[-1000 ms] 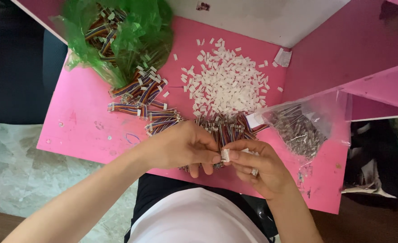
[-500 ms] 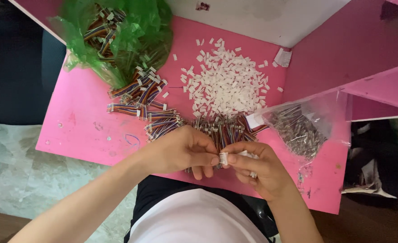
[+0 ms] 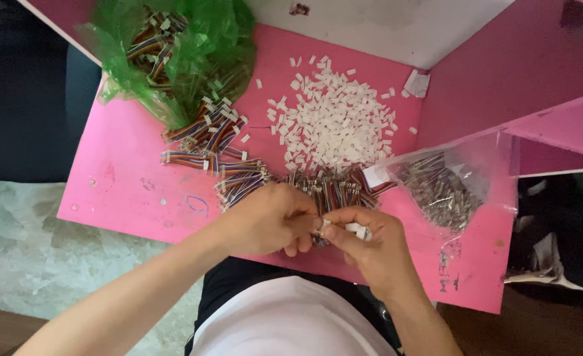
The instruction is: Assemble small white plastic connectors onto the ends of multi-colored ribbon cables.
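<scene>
Both hands meet over the near edge of a pink table (image 3: 126, 171). My left hand (image 3: 268, 221) pinches a short multicoloured ribbon cable (image 3: 331, 198) from a bundle lying just beyond the fingers. My right hand (image 3: 370, 244) holds a small white plastic connector (image 3: 324, 225) at its fingertips, pressed against the cable end. The contact between the two is partly hidden by my fingers.
A heap of white connectors (image 3: 334, 122) lies mid-table. More cable bundles (image 3: 209, 142) spill from a green plastic bag (image 3: 173, 53) at the far left. A clear bag of metal parts (image 3: 439, 188) sits on the right. Pink walls (image 3: 502, 72) stand on the right.
The hands have stayed in place; the fingertips have closed slightly tighter around the white connector and cable end.
</scene>
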